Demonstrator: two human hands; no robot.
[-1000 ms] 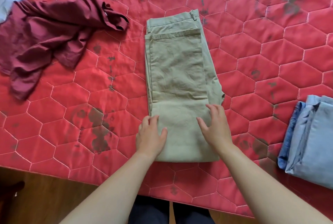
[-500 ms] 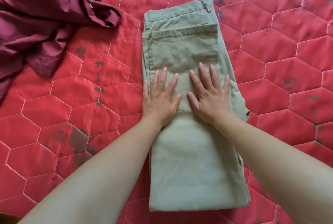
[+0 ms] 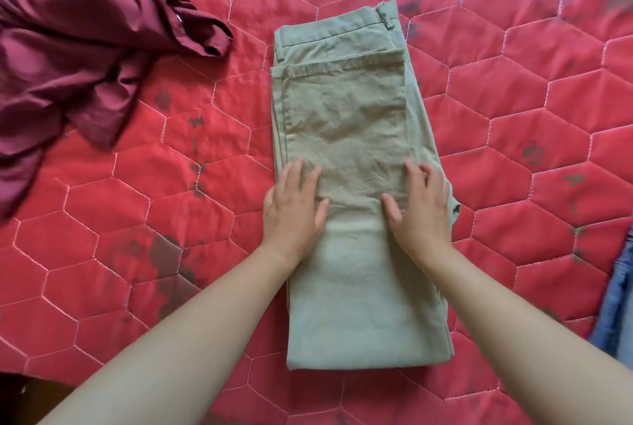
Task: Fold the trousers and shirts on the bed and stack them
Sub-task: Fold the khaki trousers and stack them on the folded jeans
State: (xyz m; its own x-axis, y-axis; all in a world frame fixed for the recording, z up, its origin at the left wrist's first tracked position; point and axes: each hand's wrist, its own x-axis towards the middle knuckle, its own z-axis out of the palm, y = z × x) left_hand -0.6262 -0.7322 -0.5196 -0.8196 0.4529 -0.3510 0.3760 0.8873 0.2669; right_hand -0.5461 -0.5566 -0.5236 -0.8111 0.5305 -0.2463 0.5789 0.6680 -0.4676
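While a crumpled maroon shirt [image 3: 85, 61] lies unfolded well left of the left hand [image 3: 294, 207], khaki trousers [image 3: 356, 185], folded lengthwise, are pressed flat under it and the right hand [image 3: 419, 207], fingers spread, nothing gripped. Smoothing is judged underway; another fold is required. No containers are seen.

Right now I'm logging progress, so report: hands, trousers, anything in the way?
Left hand and right hand flat on khaki trousers, no grip closed. Trousers folded lengthwise on quilt. Maroon shirt unfolded, off left, clear.
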